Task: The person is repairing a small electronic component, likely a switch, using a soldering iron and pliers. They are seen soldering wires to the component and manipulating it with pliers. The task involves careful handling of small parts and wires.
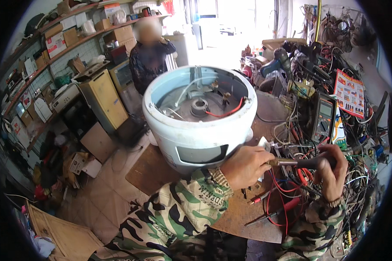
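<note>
The left hand (245, 165) is resting beside the upturned white rice cooker body (199, 117) on the desk (244, 213), its fingers curled and pinching something small at the tool's tip, probably to steady it. The right hand (331, 170) is gripping one dark-handled soldering iron (298, 163), fingers wrapped tight around the handle, tip pointing left. One multimeter (323, 116) is leaning among tangled wires; another person (149, 56) is standing behind.

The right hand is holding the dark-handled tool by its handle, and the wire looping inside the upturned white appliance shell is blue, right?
Not quite. The wire inside the white appliance shell is red, not blue, as the head view shows. The right hand does hold the dark-handled tool by its handle.
</note>
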A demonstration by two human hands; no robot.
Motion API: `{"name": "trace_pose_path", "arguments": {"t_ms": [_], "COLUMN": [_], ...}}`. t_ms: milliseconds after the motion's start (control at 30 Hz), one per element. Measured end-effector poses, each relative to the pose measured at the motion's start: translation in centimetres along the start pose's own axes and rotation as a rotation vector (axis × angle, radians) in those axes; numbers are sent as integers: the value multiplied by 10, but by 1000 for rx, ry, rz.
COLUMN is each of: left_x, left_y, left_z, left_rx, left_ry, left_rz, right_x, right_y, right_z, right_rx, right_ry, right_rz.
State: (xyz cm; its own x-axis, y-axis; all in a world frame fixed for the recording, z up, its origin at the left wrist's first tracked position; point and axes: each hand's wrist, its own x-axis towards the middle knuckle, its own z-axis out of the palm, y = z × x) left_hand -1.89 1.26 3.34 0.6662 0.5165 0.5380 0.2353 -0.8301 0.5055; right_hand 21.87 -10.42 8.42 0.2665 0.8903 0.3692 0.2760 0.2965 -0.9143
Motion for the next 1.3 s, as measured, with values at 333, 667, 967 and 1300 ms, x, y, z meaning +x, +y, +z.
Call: {"name": "trace_pose_path", "arguments": {"t_ms": [333, 667, 967, 1300], "left_x": [1, 4, 3, 3], "left_y": [9, 6, 11, 8], "left_z": [-2, 1, -1, 2], "left_rx": [-32, -8, 0, -20], "left_ry": [24, 21, -19, -11], "left_rz": [-76, -84, -141, -134], "right_x": [3, 2, 1, 3], "right_y": [12, 17, 14, 28], "right_z": [-2, -10, 1, -5], "right_rx": [-160, -200, -95, -10], "right_ry": [40, -72, 0, -63], "right_rz": [-49, -108, -104, -209]}}
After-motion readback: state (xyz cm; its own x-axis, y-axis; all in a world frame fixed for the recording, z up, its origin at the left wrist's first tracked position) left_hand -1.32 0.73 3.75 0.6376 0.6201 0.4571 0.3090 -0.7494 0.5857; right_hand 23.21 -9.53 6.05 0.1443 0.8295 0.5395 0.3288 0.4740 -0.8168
